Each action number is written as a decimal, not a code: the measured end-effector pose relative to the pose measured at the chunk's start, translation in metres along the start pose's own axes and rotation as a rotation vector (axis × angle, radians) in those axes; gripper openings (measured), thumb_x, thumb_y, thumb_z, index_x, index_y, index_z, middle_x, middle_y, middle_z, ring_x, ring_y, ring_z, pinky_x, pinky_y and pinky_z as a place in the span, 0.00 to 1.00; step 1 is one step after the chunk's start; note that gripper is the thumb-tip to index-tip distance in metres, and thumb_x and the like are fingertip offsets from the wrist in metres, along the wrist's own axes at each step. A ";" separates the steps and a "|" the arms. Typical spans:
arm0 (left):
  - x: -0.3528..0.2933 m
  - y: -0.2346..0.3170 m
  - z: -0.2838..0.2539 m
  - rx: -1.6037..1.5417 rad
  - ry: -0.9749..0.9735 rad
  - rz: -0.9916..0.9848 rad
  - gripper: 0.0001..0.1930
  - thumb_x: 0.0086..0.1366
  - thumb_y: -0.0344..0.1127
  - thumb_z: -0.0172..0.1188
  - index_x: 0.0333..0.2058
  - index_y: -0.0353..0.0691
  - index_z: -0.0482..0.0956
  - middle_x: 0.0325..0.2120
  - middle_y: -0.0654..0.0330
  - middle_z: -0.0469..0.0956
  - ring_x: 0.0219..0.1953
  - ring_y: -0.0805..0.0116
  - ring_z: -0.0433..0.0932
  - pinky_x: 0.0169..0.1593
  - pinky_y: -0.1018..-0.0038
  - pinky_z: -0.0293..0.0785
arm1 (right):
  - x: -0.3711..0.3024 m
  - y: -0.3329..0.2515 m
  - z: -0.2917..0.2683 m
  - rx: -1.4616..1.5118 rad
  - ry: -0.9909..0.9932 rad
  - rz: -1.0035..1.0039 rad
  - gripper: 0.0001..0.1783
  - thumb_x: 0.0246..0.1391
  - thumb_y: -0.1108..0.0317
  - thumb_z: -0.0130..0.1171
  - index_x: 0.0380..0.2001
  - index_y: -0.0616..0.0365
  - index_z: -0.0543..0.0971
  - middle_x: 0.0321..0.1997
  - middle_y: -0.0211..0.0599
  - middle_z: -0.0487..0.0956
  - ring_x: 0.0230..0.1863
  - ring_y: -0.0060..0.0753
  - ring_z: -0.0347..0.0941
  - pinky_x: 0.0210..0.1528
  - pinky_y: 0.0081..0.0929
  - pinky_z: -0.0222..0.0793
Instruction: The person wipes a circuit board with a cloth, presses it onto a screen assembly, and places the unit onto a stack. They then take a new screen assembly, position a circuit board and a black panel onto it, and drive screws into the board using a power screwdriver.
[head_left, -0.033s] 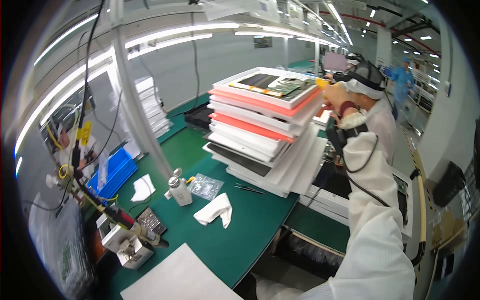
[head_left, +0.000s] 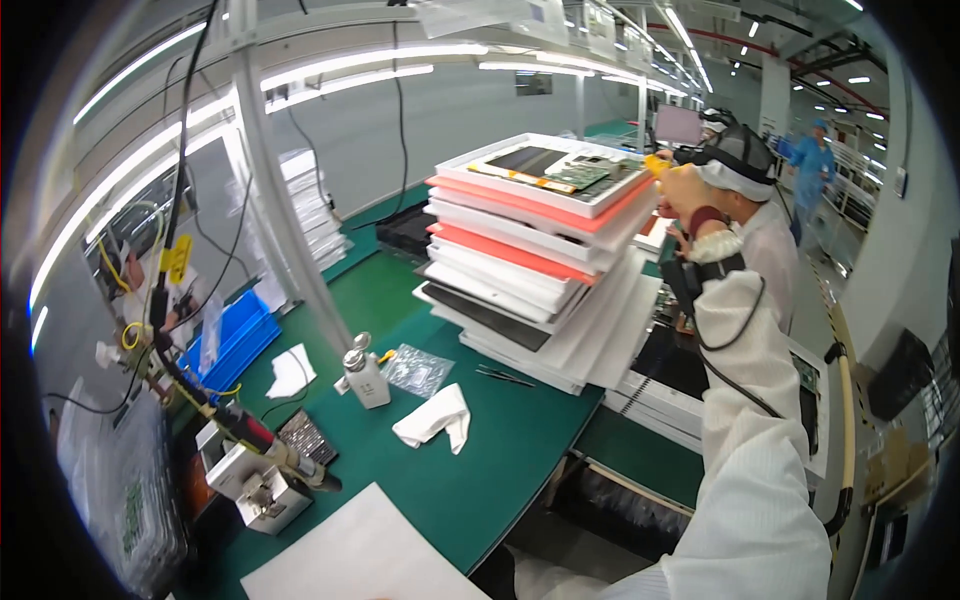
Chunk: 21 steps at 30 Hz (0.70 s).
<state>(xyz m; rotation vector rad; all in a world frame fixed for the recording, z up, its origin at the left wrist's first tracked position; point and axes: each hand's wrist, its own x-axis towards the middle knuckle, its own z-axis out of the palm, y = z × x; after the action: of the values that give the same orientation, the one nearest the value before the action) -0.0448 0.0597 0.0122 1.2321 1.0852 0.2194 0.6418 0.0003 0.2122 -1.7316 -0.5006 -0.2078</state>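
Note:
My right hand [head_left: 686, 190] reaches far forward to the right end of the top white tray [head_left: 592, 208]. Its fingers are curled, with yellow covers on the tips, close to the tray's far right corner. What they pinch, if anything, is hidden. Inside that tray lie a green circuit board [head_left: 590, 173] and a dark flat panel [head_left: 525, 158] with an orange strip along its edge. Beneath it rises a tall, uneven stack of white trays [head_left: 500, 300] with pink sheets between some of them. My left hand is out of view.
On the green bench [head_left: 400, 500] are a metal-topped bottle [head_left: 367, 380], a white cloth [head_left: 436, 420], tweezers [head_left: 505, 376], a clear bag [head_left: 420, 370] and a soldering tool in a holder [head_left: 270, 450]. A blue bin [head_left: 235, 340] stands left. A co-worker [head_left: 755, 220] is close beyond my right arm.
The whole view has shifted slightly, moving the bench and stack a little to the right in the picture. My right hand keeps its place by the top tray's corner.

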 end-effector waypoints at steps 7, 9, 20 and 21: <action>-0.010 -0.009 0.005 -0.042 0.015 -0.039 0.20 0.63 0.34 0.57 0.52 0.33 0.69 0.38 0.60 0.76 0.37 0.72 0.74 0.41 0.77 0.71 | -0.137 -0.068 -0.007 0.768 -0.195 -0.437 0.15 0.63 0.60 0.45 0.44 0.60 0.72 0.25 0.28 0.71 0.22 0.16 0.65 0.23 0.13 0.61; -0.021 -0.023 0.011 0.384 0.027 0.307 0.30 0.57 0.35 0.64 0.57 0.36 0.64 0.43 0.54 0.72 0.43 0.67 0.72 0.44 0.74 0.70 | -0.209 -0.060 0.023 1.011 -0.377 -0.380 0.19 0.65 0.57 0.42 0.46 0.61 0.71 0.27 0.30 0.71 0.21 0.17 0.63 0.22 0.14 0.59; -0.010 -0.016 0.027 1.310 0.196 0.644 0.21 0.55 0.35 0.61 0.48 0.36 0.74 0.50 0.49 0.70 0.57 0.50 0.63 0.57 0.59 0.61 | -0.434 0.014 0.102 0.503 -1.436 -0.197 0.09 0.55 0.71 0.60 0.38 0.62 0.80 0.25 0.34 0.77 0.22 0.22 0.71 0.24 0.18 0.65; -0.004 -0.020 0.018 1.189 0.191 0.637 0.23 0.52 0.35 0.62 0.48 0.37 0.74 0.51 0.47 0.68 0.60 0.48 0.59 0.58 0.58 0.57 | -0.438 0.015 0.108 0.502 -1.421 -0.244 0.08 0.55 0.72 0.59 0.38 0.62 0.80 0.26 0.34 0.77 0.22 0.21 0.72 0.24 0.17 0.65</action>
<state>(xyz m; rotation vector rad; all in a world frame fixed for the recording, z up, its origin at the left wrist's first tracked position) -0.0408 0.0376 -0.0037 2.6699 0.9383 0.1666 0.2442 0.0081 -0.0023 -1.0732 -1.6128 0.9811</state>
